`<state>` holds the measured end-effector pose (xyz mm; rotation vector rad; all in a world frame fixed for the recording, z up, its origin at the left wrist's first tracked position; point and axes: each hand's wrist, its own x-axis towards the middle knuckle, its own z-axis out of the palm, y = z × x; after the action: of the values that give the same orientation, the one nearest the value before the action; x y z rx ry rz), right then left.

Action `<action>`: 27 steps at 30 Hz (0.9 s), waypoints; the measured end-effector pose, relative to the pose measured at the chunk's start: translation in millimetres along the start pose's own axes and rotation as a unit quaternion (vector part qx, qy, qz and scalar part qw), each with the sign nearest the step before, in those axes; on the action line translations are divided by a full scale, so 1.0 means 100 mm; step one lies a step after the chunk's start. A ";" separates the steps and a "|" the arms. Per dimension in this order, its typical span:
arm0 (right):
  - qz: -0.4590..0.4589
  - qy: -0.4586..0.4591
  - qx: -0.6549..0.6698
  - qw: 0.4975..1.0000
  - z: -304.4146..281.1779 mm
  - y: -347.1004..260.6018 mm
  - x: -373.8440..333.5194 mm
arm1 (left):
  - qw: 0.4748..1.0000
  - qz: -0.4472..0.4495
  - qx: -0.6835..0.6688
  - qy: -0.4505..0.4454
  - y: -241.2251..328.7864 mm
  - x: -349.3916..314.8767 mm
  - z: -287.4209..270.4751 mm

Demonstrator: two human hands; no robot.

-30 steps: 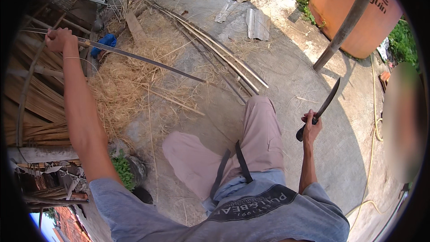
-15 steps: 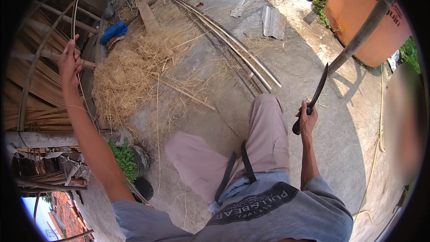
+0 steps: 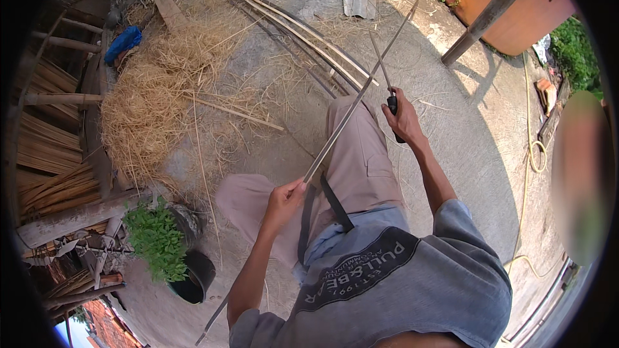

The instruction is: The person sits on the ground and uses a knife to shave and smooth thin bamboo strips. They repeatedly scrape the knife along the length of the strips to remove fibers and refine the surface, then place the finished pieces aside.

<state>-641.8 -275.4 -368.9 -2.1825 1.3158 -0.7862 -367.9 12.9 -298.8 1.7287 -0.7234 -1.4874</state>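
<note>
My left hand [image 3: 284,205] is closed around a long, narrow bamboo strip [image 3: 342,124], in front of my lap. The strip slants up and away to the right across my right knee; what looks like its other end shows behind my left elbow. In my right hand [image 3: 405,119], right of that knee, is the black handle of a knife [image 3: 380,58]. Its thin dark blade points away from me and crosses the strip in the picture; whether the two touch I cannot tell.
A heap of pale shavings [image 3: 151,106] lies at left, with a blue bag [image 3: 122,44] beside it. Long split strips [image 3: 300,26] lie ahead on the concrete. A leafy plant [image 3: 157,238] stands near left. Far right are a post [image 3: 491,14] and an orange container [image 3: 516,16].
My left hand has come from far out at the left to my lap, bringing the strip across toward the knife. My right hand has moved slightly left and away from me.
</note>
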 end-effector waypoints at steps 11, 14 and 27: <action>0.107 -0.086 -0.136 0.981 -0.07 0.60 -0.13 | 0.992 0.020 0.031 -0.117 -0.03 0.48 0.23; 0.084 -0.104 -0.088 0.987 -0.05 0.32 -0.23 | 0.994 -0.013 -0.029 -0.103 0.29 0.93 0.61; 0.120 -0.076 -0.065 0.988 -0.14 0.46 -0.55 | 0.979 -0.095 -0.095 -0.156 0.07 0.58 0.19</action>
<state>-701.1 -247.2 -401.7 -2.0810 1.5505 -0.4438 -376.0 -40.6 -326.9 1.4692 -0.5601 -1.9222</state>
